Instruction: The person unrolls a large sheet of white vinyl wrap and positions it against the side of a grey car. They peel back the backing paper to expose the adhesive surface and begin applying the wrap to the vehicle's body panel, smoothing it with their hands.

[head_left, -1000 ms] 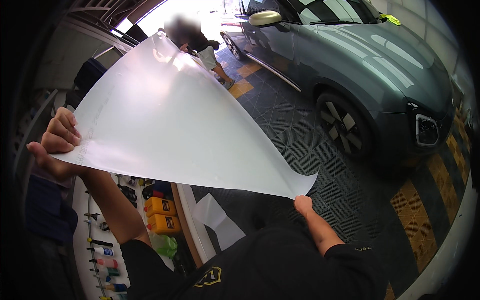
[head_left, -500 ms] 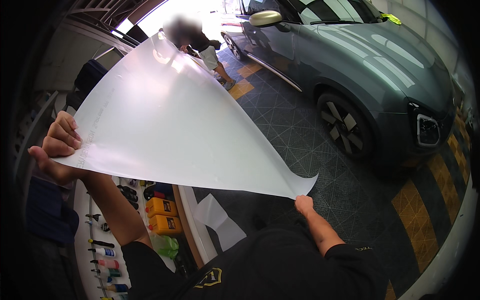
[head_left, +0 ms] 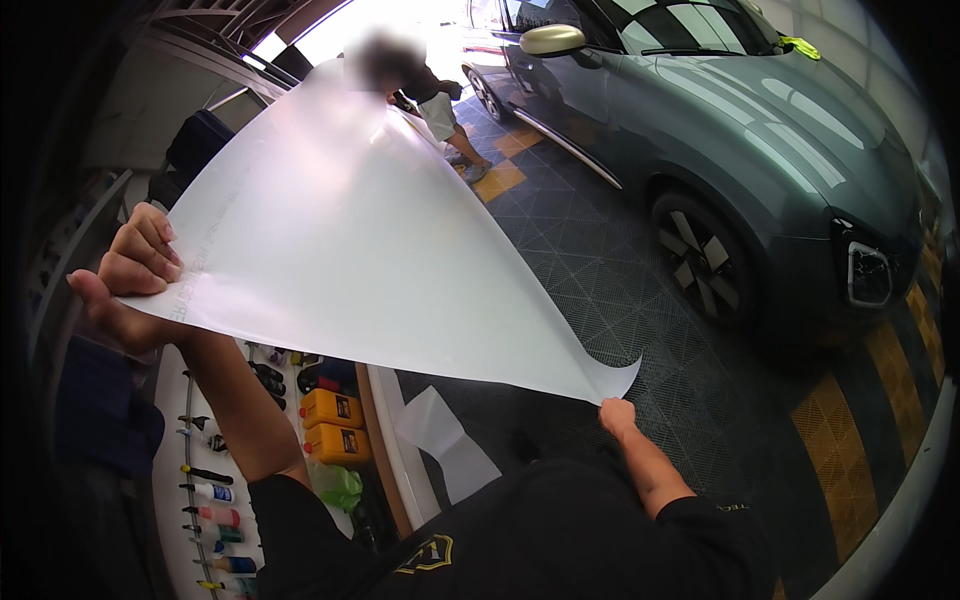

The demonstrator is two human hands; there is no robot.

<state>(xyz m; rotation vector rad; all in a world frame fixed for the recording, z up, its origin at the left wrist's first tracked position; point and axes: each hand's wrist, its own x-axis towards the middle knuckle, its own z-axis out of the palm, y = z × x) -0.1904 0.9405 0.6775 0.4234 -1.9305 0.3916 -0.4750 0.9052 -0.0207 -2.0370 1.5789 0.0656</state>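
A large, glossy white sheet of film [head_left: 370, 250] stretches out in front of me, printed faintly along its left edge. Its near left corner is pinched in my left hand [head_left: 135, 275], raised at the left. My right hand [head_left: 617, 413] grips the near right corner, where the edge curls up beyond my fist. At the far end a co-worker [head_left: 430, 95] bends over the sheet; it cannot be told exactly how their hands hold it. The film hangs taut between us, above the floor.
A grey-green car [head_left: 740, 130] stands at the right, its front wheel [head_left: 700, 255] near the sheet. Spray bottles [head_left: 215, 492] hang on a rail at lower left, beside yellow jugs [head_left: 332, 408]. A loose pale sheet [head_left: 447, 440] lies below the film. Dark and yellow tiles [head_left: 835, 440] cover the floor.
The whole view has shifted slightly, so things sit a little further right and lower. The co-worker leans lower over the far end. Both my hands keep their hold on the film.
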